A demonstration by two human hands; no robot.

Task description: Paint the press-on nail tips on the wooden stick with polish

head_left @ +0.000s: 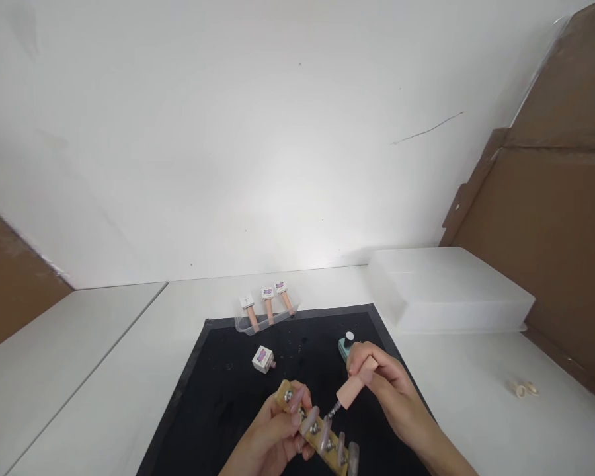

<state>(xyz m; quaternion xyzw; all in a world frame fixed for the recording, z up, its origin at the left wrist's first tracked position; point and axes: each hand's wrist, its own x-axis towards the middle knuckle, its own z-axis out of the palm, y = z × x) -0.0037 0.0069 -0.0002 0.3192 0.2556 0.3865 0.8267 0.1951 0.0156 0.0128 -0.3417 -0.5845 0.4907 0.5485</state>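
My left hand (276, 433) grips a tan nail display stand (285, 395), tilted down to the right. Several pinkish, glossy false nails (311, 419) are mounted along it on silvery studs. In my right hand (391, 396) is a nail polish brush (353, 390) with a long peach cap handle. Its bristle tip is at or very near one of the middle nails; whether it touches I cannot tell. An uncapped white polish bottle (264, 359) with a purple label lies on the black mat, beyond my left hand. Partly hidden behind my right hand is a teal bottle (344, 348) with a black-and-white top.
A clear tray (248, 330) at the mat's far edge holds three peach-capped polish bottles (268, 304). The black mat (218, 390) covers the middle of the white table. To the right stand a translucent white bin (461, 297) and small cream-coloured rings (521, 389). Brown cardboard (550, 251) borders that side.
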